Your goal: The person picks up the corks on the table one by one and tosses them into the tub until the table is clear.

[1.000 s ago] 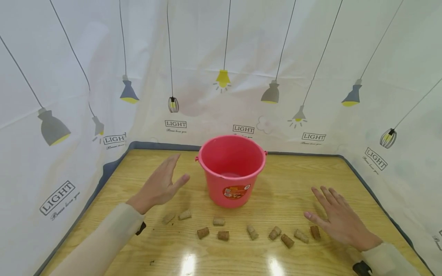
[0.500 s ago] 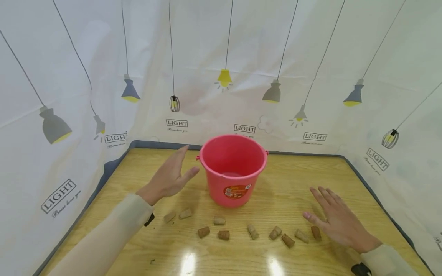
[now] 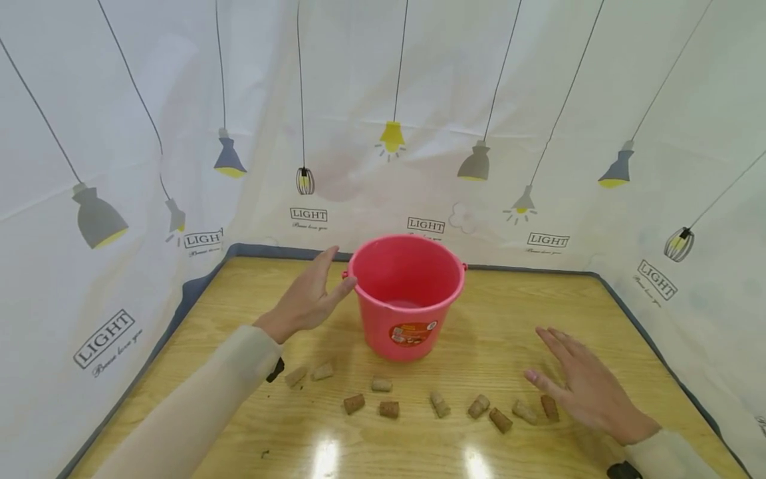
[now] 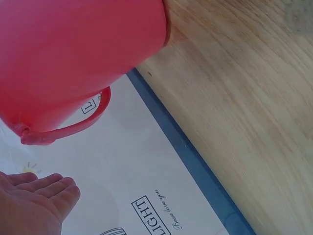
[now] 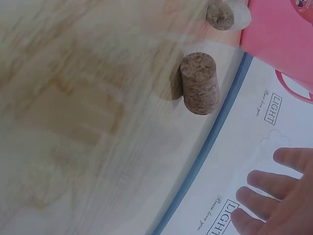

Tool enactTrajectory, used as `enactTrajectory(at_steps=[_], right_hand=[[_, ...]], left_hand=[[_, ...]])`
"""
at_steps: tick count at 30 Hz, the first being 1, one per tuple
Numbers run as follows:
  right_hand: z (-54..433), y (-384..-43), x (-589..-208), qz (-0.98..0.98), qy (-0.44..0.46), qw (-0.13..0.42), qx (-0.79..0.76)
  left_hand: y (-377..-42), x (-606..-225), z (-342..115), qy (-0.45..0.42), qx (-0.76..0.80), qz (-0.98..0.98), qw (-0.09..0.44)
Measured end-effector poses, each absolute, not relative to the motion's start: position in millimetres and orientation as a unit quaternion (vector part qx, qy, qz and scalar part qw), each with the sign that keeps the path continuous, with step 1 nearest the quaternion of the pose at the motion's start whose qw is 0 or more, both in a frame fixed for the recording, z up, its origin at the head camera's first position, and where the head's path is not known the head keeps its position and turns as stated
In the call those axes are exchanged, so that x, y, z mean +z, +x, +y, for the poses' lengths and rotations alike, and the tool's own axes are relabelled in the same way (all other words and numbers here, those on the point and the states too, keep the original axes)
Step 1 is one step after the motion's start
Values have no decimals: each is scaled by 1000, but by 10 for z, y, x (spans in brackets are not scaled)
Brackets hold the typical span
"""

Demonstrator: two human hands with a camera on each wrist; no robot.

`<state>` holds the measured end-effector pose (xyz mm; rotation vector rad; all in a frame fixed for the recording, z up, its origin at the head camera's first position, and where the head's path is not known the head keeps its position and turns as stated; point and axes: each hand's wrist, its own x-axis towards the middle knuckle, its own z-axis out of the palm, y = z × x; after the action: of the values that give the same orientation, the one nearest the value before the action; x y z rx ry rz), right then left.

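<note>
A pink bucket point(image 3: 383, 326) with a red label stands toward the back of the wooden table. My left hand point(image 3: 305, 299) is raised at the bucket's left side, fingers extended, its thumb tip overlapping the rim in the head view. In the left wrist view the bucket's handle point(image 4: 80, 126) hangs down behind it, above my fingers. On the right, my right hand point(image 3: 589, 386) hovers flat with fingers straight, holding nothing. A dark brown cork point(image 3: 549, 408) lies beside its thumb. The right wrist view shows a cork point(image 5: 200, 83) close up, near my spread fingers.
Several corks lie in a loose row before the bucket, among them a pale cork point(image 3: 382, 384) and a brown cork point(image 3: 389, 409). A white cloth printed with lamps point(image 3: 359, 80) walls the table point(image 3: 526, 299) at the back and sides.
My left hand has moved right and farther forward, up to the bucket's rim. The right hand stays nearly in place, its fingers slightly closer together. Corks and bucket have not moved.
</note>
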<state>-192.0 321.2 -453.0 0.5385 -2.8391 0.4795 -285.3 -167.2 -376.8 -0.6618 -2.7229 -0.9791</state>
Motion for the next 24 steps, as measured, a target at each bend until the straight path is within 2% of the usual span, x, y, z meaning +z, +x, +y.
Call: enactTrajectory(at_steps=[17, 24], right_hand=[[3157, -1896, -4500, -955, 191, 127, 187], [3156, -1895, -4496, -955, 190, 127, 189]], left_hand=[[-2979, -3788, -1410, -189, -382, -903, 51], [-3016, -3822, -1333, -206, -390, -896, 62]])
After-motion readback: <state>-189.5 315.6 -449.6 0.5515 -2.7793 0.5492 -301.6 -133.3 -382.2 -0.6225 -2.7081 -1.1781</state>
